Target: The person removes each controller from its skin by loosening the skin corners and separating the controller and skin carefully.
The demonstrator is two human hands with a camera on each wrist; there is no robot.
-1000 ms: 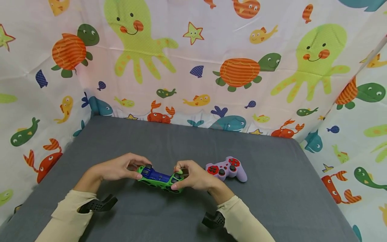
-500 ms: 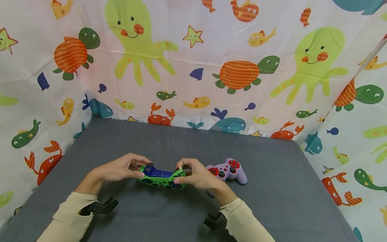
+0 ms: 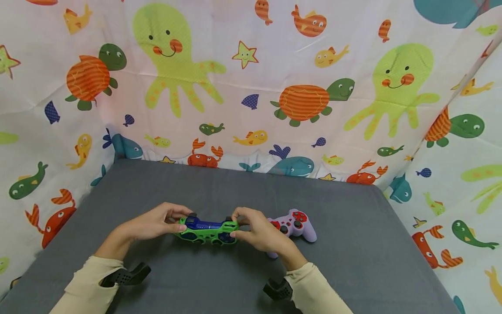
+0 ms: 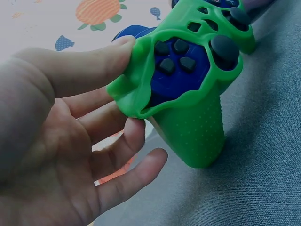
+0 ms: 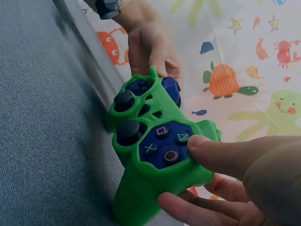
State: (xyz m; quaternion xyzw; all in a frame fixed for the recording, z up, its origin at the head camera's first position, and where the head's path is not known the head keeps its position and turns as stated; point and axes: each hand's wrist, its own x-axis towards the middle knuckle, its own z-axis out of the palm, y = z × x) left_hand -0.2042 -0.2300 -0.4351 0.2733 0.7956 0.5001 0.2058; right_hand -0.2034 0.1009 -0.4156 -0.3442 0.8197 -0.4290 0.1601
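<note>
Between both hands is a blue game controller (image 3: 205, 224) in a green rubbery cover (image 3: 205, 235). My left hand (image 3: 161, 221) pinches the cover's edge at the left end. In the left wrist view, that edge bulges loosely beside the direction buttons (image 4: 175, 57), under the thumb. The right hand (image 3: 259, 230) holds the other end. Its thumb (image 5: 202, 143) presses by the triangle button in the right wrist view, with fingers behind. The cover's openings show both thumbsticks and the button groups, while blue shows bare along the controller's top side.
Just right of my right hand lies a lilac controller (image 3: 307, 231) with red button areas, partly hidden by that hand. A grey cloth (image 3: 211, 279) covers the table. Curtains printed with sea animals (image 3: 302, 102) hang at the back and sides.
The green-covered controller has been tipped so more of its button face turns toward me. Both hands keep their hold, the right one shifting slightly. The head view has moved a little.
</note>
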